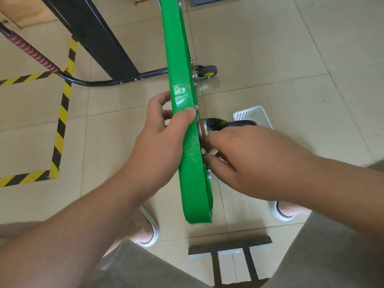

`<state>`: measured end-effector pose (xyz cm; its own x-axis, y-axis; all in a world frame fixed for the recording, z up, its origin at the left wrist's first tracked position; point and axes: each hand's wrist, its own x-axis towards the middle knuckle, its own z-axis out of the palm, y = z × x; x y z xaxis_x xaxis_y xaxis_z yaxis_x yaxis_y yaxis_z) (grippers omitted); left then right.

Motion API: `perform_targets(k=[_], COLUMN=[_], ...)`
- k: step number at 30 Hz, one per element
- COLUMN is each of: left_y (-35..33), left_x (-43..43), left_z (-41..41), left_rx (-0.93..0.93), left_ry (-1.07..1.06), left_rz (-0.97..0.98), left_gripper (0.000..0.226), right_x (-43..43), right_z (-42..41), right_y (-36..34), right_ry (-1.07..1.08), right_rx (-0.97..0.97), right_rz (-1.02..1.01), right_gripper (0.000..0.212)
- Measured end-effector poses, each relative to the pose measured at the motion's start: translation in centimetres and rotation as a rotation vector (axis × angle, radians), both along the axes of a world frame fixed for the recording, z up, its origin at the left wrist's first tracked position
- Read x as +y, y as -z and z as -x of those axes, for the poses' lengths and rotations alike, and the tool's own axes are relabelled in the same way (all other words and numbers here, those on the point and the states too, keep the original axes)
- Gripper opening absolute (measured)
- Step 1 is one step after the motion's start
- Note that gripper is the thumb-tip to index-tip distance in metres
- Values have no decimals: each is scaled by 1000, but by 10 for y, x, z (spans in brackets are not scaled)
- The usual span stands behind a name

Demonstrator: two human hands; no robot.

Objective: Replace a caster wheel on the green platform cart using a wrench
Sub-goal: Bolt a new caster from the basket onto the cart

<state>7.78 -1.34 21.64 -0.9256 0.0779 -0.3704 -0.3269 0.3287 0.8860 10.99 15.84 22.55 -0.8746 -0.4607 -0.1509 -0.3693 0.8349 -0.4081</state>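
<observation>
Two casters show on the underside of the green platform cart (176, 59), which stands on edge on the floor (270, 59).

Left grip (160, 138): clamped on the cart's upper edge, thumb over the top, fingers behind.

Right grip (245, 161): thumb and forefinger pinched on a small silvery part (203, 151) at the mount of the near caster (212, 124); which part, cannot tell.

Far caster (207, 71) is further along the deck.

White basket (251, 115) sits just beyond the near caster.
</observation>
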Motion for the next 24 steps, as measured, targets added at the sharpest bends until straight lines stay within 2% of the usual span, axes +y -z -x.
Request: perform_targets(k=[3, 6, 10, 15, 17, 20, 24], left_y=[1, 1, 1, 1, 1, 0, 1], left_x=[0, 0, 0, -1, -1, 0, 0], left_z=[0, 1, 0, 0, 0, 0, 0], left_rx=[0, 0, -4, -4, 0, 4, 3], left_ry=[-5, -8, 1, -1, 2, 6, -3], left_rz=[2, 1, 3, 7, 10, 13, 10], left_gripper=[43, 44, 43, 41, 42, 42, 44], right_x=[2, 1, 0, 3, 1, 0, 3], right_z=[-1, 0, 1, 2, 2, 3, 5], right_y=[2, 6, 9, 9, 8, 6, 3], right_ry=[44, 77, 29, -16, -18, -40, -46], right_rx=[26, 20, 90, 105, 42, 1, 59], right_rz=[52, 120, 110, 96, 76, 41, 29], right_gripper=[19, 25, 14, 26, 31, 27, 20])
